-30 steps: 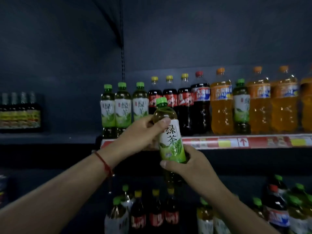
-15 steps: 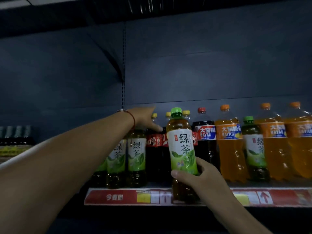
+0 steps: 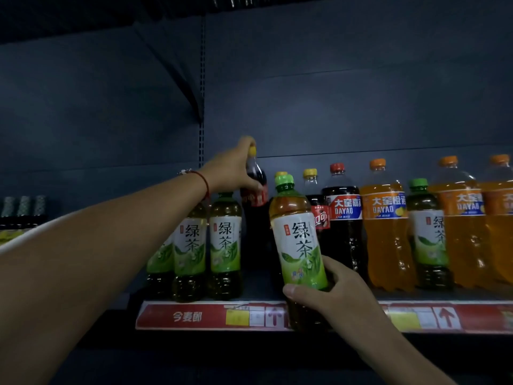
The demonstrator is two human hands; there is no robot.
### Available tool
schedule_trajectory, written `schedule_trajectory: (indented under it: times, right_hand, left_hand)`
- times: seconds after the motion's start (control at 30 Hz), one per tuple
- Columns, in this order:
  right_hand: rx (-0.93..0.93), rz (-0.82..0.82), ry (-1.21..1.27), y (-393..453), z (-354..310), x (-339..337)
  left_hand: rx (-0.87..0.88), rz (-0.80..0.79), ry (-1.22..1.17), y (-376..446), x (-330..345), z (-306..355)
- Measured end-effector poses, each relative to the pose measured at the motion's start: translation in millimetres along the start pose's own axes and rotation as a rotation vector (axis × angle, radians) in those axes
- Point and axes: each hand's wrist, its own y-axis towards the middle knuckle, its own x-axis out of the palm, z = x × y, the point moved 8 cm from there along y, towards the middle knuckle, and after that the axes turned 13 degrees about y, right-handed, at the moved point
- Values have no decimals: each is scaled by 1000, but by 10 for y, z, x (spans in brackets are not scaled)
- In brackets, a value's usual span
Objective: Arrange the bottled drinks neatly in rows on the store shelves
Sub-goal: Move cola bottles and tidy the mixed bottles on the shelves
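Right hand [image 3: 330, 290] wrapped round lower body of upright green tea bottle [image 3: 301, 245], near shelf edge [image 3: 194, 315]; left hand [image 3: 236, 170] grips cola bottle [image 3: 254, 195] by neck, just left, beside the green tea row [image 3: 211, 243].

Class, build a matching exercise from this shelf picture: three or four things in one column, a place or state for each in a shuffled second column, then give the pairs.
1. green tea bottle
2. cola bottle
3. orange soda bottle
4. price strip

A. gripped near the neck by the left hand
B. on the shelf's front edge
C. standing on the shelf, untouched
D. gripped low by the right hand

1-D, 2-A, 3-C, 4-B
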Motion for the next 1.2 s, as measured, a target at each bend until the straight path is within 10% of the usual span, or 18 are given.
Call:
schedule_trajectory:
  times: [0.23, 0.57, 1.2]
  right_hand:
    - [-32, 32, 53, -74, -133, 109]
    - [-123, 77, -155, 153, -344, 436]
    - [-39, 357, -554, 533, 117, 730]
  left_hand:
    - [6, 514, -348, -493, -967, -31]
    - [-162, 738, -475, -1827, -1343, -549]
    - [-425, 565, -719, -2985, -618, -1014]
